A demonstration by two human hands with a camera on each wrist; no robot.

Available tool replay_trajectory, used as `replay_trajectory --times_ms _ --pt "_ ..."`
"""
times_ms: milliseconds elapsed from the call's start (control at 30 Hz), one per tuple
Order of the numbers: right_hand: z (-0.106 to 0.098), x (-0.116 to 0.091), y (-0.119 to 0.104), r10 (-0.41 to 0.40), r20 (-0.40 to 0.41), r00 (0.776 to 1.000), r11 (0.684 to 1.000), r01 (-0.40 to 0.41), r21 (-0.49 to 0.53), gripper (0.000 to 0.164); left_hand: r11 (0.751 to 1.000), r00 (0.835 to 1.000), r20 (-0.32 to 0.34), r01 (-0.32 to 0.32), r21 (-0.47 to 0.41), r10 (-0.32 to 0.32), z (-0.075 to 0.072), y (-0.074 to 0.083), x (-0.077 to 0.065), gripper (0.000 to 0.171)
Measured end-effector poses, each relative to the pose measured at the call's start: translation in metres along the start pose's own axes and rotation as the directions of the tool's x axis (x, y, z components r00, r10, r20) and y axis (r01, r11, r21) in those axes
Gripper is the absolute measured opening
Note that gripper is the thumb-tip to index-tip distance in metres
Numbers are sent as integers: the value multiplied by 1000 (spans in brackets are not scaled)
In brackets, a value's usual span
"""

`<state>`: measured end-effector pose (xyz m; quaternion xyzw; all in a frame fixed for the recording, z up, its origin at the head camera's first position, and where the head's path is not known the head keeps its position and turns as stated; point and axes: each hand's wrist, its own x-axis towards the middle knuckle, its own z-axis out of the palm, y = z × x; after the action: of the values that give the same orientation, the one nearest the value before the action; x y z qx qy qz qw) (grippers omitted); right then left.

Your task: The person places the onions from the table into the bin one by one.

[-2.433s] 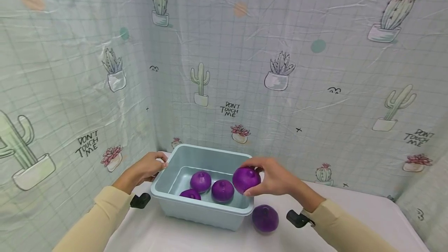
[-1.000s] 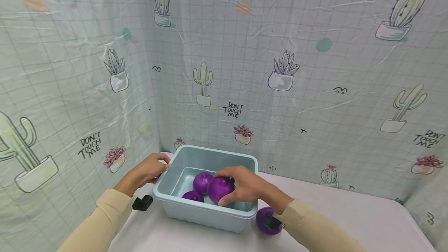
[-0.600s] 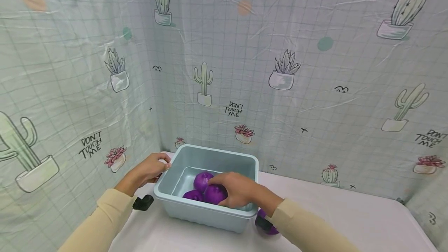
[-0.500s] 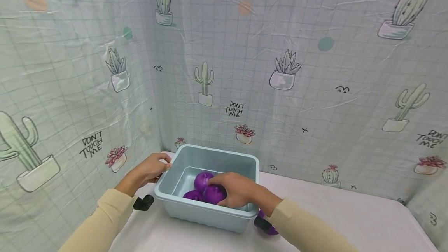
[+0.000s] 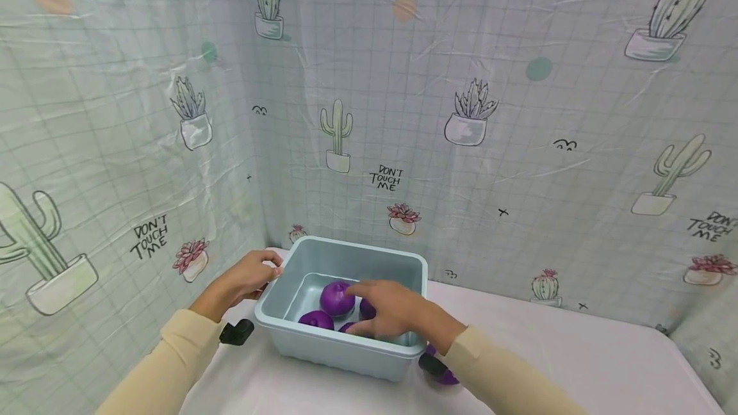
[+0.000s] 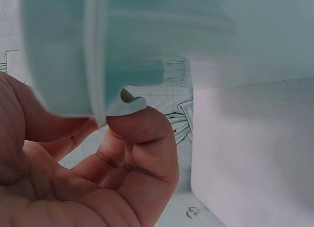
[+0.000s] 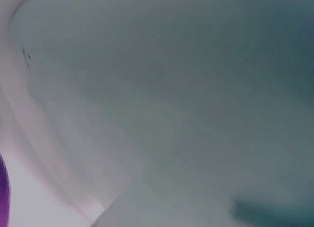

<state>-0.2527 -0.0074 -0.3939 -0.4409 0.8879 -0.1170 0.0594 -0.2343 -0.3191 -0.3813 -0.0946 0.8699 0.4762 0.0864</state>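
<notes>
A pale blue plastic bin point(image 5: 340, 354) stands on the table. My left hand point(image 5: 245, 277) pinches its left rim; the left wrist view shows thumb and curled fingers point(image 6: 154, 158) on the bin's edge point(image 6: 64, 65). Inside lie several glossy purple onions: one at the middle point(image 5: 337, 298), another by the near wall point(image 5: 316, 320), and parts of others under my right hand. That right hand point(image 5: 389, 306) reaches over the bin's right half, thumb and fingers spread apart, holding nothing visible. The right wrist view is mostly blurred bin wall point(image 7: 171, 114).
Another purple onion point(image 5: 446, 376) lies on the white table point(image 5: 553, 351) beside the bin's right end, partly hidden by my right wrist and its black camera point(image 5: 431, 364). A cactus-print curtain point(image 5: 369, 114) hangs close behind the bin and along the left.
My right hand carried an onion over the rim into the bin, lowered it among the others and has now let go, its fingers spreading. My left hand keeps its hold on the rim.
</notes>
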Motion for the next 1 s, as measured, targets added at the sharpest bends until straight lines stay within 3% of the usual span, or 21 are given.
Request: replay_trajectory --times_ms 200,333,467,733,867,1000 --pt "-25 -24 12 11 -111 994 987 7 162 65 1000 1000 12 -3 -1 3 1 2 1 22" --pt "-36 -44 24 46 -170 984 958 5 286 59 1000 1000 21 -2 9 1 1 3 1 22" --pt "-44 -67 35 42 -250 967 928 56 369 54 1000 1000 25 -3 18 3 0 3 0 24" --pt "-42 -112 57 24 -405 914 906 151 395 45 1000 1000 23 -3 25 2 -1 4 1 25" --pt "-33 -134 68 54 -430 901 916 126 380 44 1000 1000 27 2 30 -3 -1 5 2 25" --pt "-20 -154 77 127 -407 904 927 38 374 48 1000 999 32 2 30 -3 -1 5 2 24"
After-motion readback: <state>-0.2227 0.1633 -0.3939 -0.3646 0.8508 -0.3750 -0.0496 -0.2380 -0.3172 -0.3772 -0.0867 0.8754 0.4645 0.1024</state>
